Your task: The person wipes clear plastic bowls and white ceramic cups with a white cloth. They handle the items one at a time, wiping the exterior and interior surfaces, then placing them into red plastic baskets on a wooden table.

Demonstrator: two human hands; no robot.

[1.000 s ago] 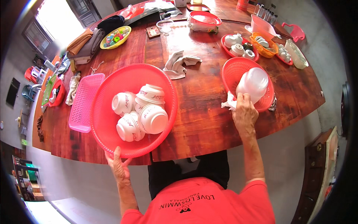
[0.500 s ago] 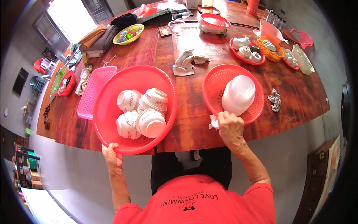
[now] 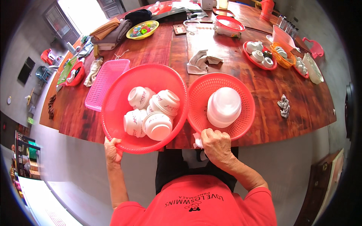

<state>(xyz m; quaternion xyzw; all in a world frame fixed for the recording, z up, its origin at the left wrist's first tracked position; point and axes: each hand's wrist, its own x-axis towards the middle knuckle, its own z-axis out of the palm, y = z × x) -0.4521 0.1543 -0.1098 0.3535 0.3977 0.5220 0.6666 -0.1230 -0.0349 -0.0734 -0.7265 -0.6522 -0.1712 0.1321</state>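
Observation:
My left hand (image 3: 112,150) grips the near-left rim of a large red basket (image 3: 117,86). Inside that basket lie several white patterned bowls (image 3: 158,126), tipped over and upside down. My right hand (image 3: 215,145) is closed at the near rim of a smaller red basket (image 3: 194,90), with a crumpled white cloth (image 3: 197,140) showing beside its fingers. A stack of white bowls (image 3: 225,105) stands upside down in this smaller basket. The two baskets touch or nearly touch side by side at the table's near edge.
A pink tray (image 3: 107,81) lies behind the large basket. Farther back are a pale rag (image 3: 201,62) and a yellow basket of colourful items (image 3: 142,30). At right sit a red plate of small white pots (image 3: 260,56), an orange basket (image 3: 283,56) and a crumpled grey cloth (image 3: 283,106).
My right hand and the smaller basket have moved left, up against the large basket. My left hand keeps its hold on the large basket. The view has shifted slightly.

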